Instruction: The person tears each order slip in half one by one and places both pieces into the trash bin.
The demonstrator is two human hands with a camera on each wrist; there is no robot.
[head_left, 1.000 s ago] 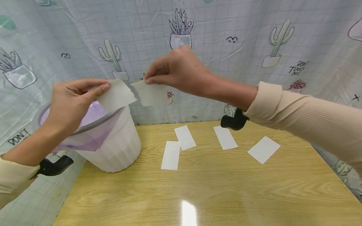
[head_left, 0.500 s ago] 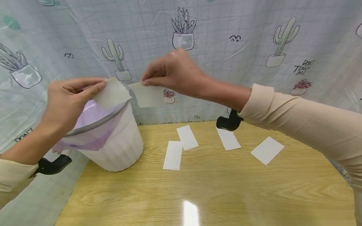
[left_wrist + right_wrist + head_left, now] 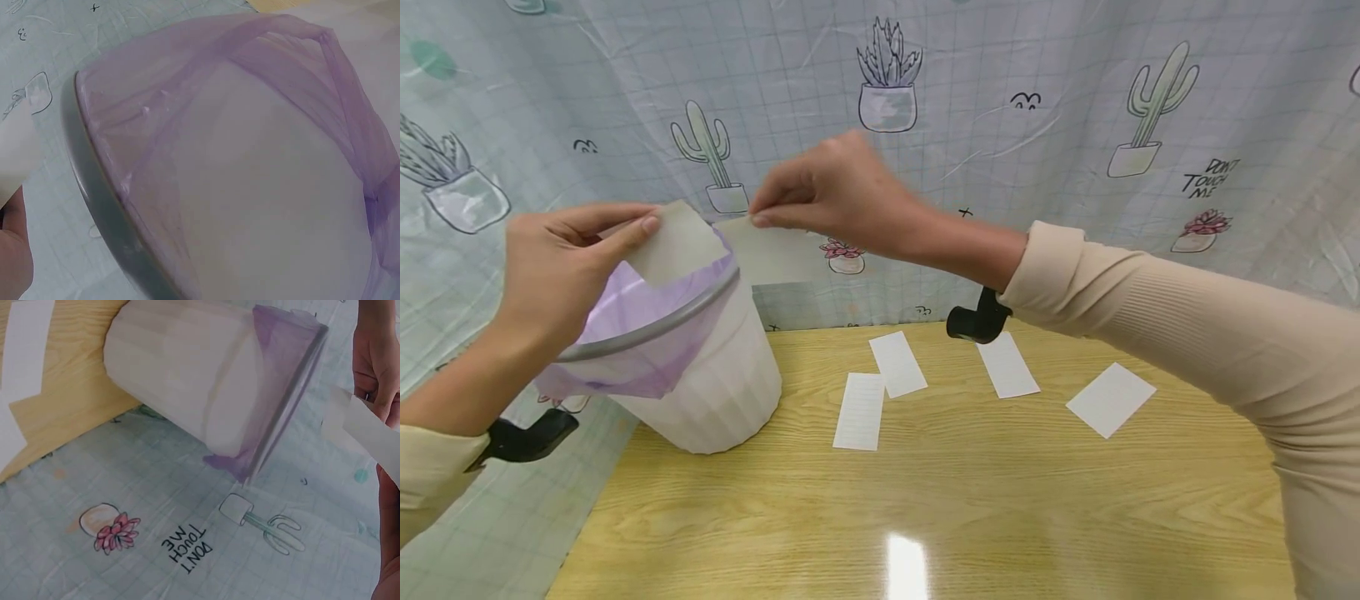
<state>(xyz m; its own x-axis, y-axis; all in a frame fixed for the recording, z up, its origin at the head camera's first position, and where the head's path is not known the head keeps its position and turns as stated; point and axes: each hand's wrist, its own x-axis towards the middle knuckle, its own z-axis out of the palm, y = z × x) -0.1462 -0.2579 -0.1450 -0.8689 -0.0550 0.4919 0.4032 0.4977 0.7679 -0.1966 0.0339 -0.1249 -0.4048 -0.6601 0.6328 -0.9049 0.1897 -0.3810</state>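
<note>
Curtain (image 3: pixel 970 150), printed with potted plants, hangs behind both hands. Wooden table (image 3: pixel 970 500) lies below them, with a bright reflection on its near part. White bin (image 3: pixel 737 400), grey-rimmed, stands on the table beneath the left hand and to the lower left of the right hand. Purple liner (image 3: pixel 692 358) folds down over its rim.

Right hand (image 3: pixel 831 192): slightly blurred, grip narrow, thumb and fingertips pinching one paper piece by its upper edge. Left hand (image 3: pixel 557 258): higher than the bin rim, grip likewise narrow, pinching another piece.

Four white slips (image 3: pixel 898 364) lie on the table below the right hand. Two meet at a corner; the third lies to their right; the fourth lies farthest right, below the right sleeve (image 3: pixel 1150 292).

Left paper piece (image 3: pixel 673 242) extends rightward from the left fingertips; right paper piece (image 3: pixel 782 254) hangs under the right fingertips. Pieces are close together; cannot tell whether their edges touch.
</note>
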